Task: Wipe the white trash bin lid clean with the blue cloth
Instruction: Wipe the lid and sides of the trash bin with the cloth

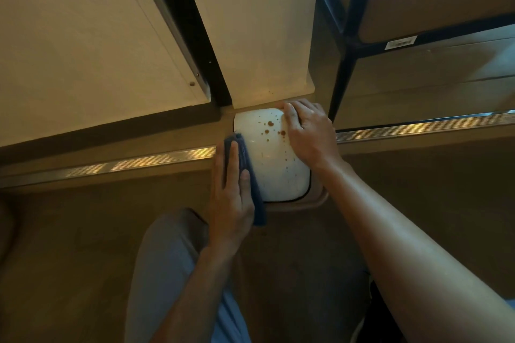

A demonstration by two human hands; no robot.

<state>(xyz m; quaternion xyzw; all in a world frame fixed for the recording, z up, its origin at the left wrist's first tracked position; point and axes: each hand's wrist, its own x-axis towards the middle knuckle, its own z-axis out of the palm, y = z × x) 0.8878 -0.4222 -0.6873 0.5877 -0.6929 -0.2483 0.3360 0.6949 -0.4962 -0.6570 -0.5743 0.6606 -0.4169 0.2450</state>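
The white trash bin lid (269, 159) lies below me at the middle of the head view, spotted with brown drops near its far end. A folded blue cloth (252, 175) lies along the lid's left edge. My left hand (232, 192) presses flat on the cloth with straight fingers, the thumb on the cloth's right side. My right hand (306, 128) rests on the lid's far right corner, its fingers curled over the rim. That hand hides the lid's right edge.
A white wall panel (250, 36) stands right behind the bin, a dark gap and door (97, 36) to its left. A dark metal rack (348, 36) with cardboard boxes stands at the right. A ribbed metal floor strip (139, 161) runs across. My knee (172, 259) is below.
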